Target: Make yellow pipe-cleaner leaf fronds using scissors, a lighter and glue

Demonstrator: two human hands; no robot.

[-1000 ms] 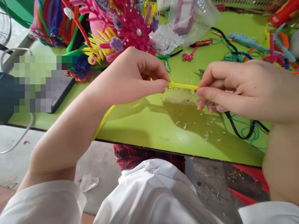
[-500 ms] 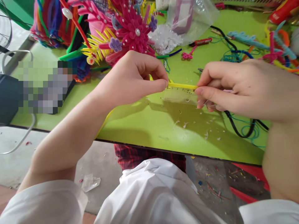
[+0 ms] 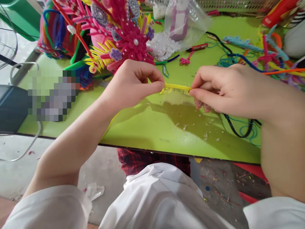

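A yellow pipe cleaner (image 3: 177, 86) is stretched between my two hands above the table. My left hand (image 3: 138, 81) pinches one end of this stretch between thumb and forefinger. On the other side, the thumb and forefinger of my right hand (image 3: 219, 90) are closed on it. Just under the yellow length lies a clear ruler (image 3: 176, 98) with small black marks; its right part runs behind my right fingers, and I cannot tell whether they grip it. A yellow strand also shows below my left forearm.
Pink pipe-cleaner flowers (image 3: 135, 43) with pearls stand behind my left hand. Farther back are a plastic bag (image 3: 190, 22) and a red pen-like tool (image 3: 199, 47). Black cord (image 3: 238, 132) and green thread lie at right. A pixelated patch (image 3: 54, 98) is at left. White scraps dot the green table (image 3: 147, 130).
The view has shifted slightly, moving the hands a little left in the picture. Both hands keep their pinch on the yellow pipe cleaner, and the ruler's marks are now less plain beneath it.
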